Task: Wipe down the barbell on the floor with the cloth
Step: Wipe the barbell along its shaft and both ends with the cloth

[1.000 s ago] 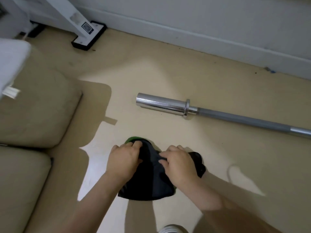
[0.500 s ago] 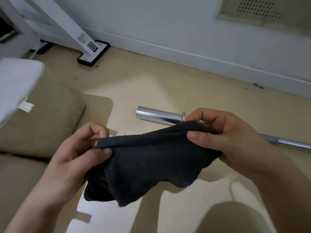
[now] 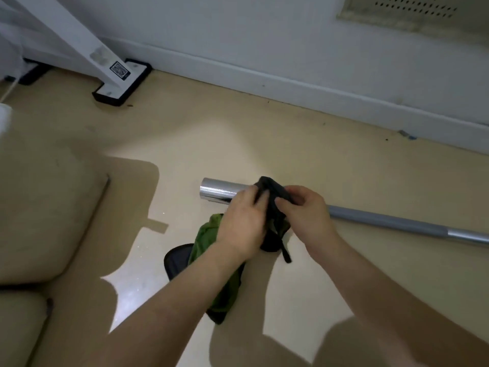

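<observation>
The fingers of your left hand and right hand are clenched on the cloth, pinching it between them as a dark wad with a tail hanging down. Half a second ago you held it spread out and raised. Now it is gathered and lowered over the barbell, where the chrome sleeve meets the grey shaft. You cannot tell from here whether the cloth touches metal yet. The bar lies on the floor, running from its middle to the right edge. No wiping looks done, so the first stroke seems next. Green fabric lies under your left forearm, and a cushion sits along the floor's left edge.
</observation>
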Demonstrator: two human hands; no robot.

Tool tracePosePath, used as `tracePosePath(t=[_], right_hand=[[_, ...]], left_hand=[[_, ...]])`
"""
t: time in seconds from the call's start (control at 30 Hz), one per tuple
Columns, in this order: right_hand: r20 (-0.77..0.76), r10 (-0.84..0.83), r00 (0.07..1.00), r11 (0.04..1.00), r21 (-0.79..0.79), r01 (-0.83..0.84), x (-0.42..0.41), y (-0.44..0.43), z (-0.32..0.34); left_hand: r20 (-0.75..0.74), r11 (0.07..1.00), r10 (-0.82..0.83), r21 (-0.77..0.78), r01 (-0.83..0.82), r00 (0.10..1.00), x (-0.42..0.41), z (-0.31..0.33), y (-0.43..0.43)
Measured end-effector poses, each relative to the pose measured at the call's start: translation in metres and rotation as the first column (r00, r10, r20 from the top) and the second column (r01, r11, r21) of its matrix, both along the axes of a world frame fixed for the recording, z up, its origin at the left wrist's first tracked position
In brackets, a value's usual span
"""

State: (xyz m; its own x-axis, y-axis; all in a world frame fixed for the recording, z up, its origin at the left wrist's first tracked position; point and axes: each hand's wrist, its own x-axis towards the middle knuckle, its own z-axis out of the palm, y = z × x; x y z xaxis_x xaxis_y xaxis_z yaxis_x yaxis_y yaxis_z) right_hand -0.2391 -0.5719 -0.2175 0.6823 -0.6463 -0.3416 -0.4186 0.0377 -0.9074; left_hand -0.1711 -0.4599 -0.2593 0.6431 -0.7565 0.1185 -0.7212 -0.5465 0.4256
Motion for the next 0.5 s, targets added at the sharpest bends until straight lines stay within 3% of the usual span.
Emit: tracePosePath(t=[0.1,0.2,0.27,0.33,0.4,0.5], right_hand=[[-0.204,0.183,0.962,0.925,-0.297,-0.239,-0.005,-0.024,-0.011],[-0.398,0.268,0.877,0.712,-0.532,-0.458,-0.015,-0.037,-0.034],[-0.527,0.25,0.813,0.559,-0.607,-0.565,-0.014,-0.042,-0.043],[-0.601,0.18,0.779,0.511,-0.619,-0.596,-0.006,-0.052,-0.044],[-0.557,0.184,0.81,0.462,-0.678,-0.572,0.003,-0.057,-0.053],[-0.579,0.193,0.792,0.423,-0.68,-0.6,0.02,-0.059,-0.061]], left_hand=[[0.274,0.956,-0.177,0.278,0.098,0.945,-0.001,-0.02,-0.017],[0.362,0.948,-0.231,0.292,0.125,0.903,0.016,-0.018,-0.031],[0.401,0.932,-0.259,0.342,0.119,0.879,0.04,-0.014,-0.02],[0.359,0.916,-0.168,0.4,0.011,0.918,0.073,-0.012,0.011],[0.256,0.883,-0.043,0.463,-0.083,0.966,0.099,-0.004,0.036],[0.204,0.893,-0.056,0.448,-0.042,0.977,0.093,0.003,0.006]])
